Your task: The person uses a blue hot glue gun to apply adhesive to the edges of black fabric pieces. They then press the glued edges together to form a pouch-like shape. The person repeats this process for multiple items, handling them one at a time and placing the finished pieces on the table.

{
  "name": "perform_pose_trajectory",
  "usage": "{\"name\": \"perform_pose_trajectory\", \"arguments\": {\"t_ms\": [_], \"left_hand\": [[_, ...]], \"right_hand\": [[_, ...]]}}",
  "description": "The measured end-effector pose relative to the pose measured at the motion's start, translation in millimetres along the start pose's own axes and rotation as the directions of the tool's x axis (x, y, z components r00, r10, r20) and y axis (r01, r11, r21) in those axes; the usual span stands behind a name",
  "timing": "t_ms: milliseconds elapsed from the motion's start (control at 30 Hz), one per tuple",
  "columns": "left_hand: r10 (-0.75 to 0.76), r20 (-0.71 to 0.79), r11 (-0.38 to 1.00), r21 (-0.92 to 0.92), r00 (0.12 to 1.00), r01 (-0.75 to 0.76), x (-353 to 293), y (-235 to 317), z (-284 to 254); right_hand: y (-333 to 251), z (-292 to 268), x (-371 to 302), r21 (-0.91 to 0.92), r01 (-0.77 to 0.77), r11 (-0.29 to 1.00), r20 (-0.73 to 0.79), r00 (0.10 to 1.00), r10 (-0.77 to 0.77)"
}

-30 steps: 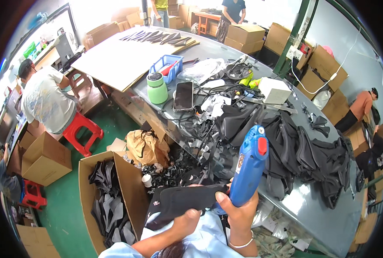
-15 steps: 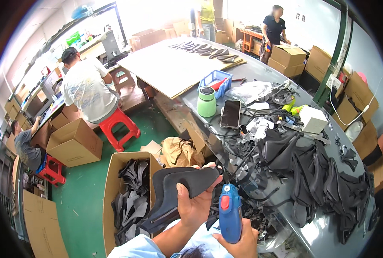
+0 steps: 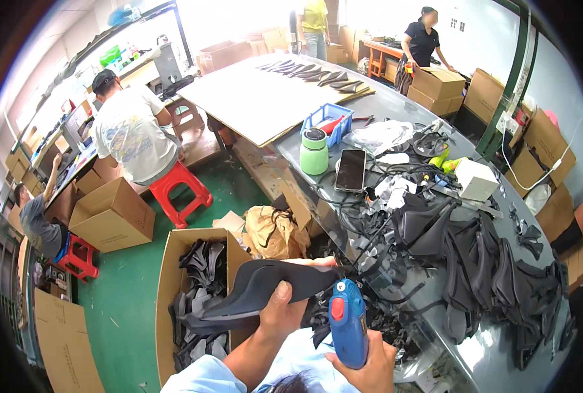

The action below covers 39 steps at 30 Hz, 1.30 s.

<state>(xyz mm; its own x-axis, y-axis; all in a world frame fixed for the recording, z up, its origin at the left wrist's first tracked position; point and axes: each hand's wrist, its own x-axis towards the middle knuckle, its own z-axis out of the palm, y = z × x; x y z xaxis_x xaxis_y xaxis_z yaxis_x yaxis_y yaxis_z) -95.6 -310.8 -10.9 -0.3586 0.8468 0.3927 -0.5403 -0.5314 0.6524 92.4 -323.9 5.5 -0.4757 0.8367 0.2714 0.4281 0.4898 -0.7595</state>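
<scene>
Both hands full | left hand point(image 3: 280, 313): dark piece point(image 3: 259, 291), seemingly over box point(image 3: 167, 288)

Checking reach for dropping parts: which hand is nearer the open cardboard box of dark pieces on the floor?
Left. The left hand holds a dark piece beside the box; the right hand grips the blue glue gun farther right.

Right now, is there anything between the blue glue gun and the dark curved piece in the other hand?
Nothing visible. The blue glue gun in the right hand sits just beside the dark curved piece held by the left hand.

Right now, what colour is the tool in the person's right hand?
Blue, with a red button: the glue gun, seen in the head view.
</scene>
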Motion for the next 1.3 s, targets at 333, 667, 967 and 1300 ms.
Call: {"name": "perform_pose_trajectory", "arguments": {"t_ms": [333,667,967,1300], "left_hand": [[-0.247,-0.078,0.968,0.033,0.966,0.250,13,36,8],[-0.189,-0.141,0.952,0.215,0.972,0.216,17,39,14],[-0.053,-0.107,0.943,0.321,0.993,0.085,14,37,15],[-0.120,-0.194,0.968,0.196,0.974,0.158,8,24,12]], "right_hand": [[21,-2,-4,-0.192,0.080,0.978,-0.048,0.995,-0.091],[18,-5,0,-0.232,0.162,0.959,-0.065,0.981,-0.181],[22,-1,-1,-0.223,0.150,0.963,-0.064,0.984,-0.168],[18,-4,-1,-0.124,0.122,0.985,-0.006,0.992,-0.124]]}}
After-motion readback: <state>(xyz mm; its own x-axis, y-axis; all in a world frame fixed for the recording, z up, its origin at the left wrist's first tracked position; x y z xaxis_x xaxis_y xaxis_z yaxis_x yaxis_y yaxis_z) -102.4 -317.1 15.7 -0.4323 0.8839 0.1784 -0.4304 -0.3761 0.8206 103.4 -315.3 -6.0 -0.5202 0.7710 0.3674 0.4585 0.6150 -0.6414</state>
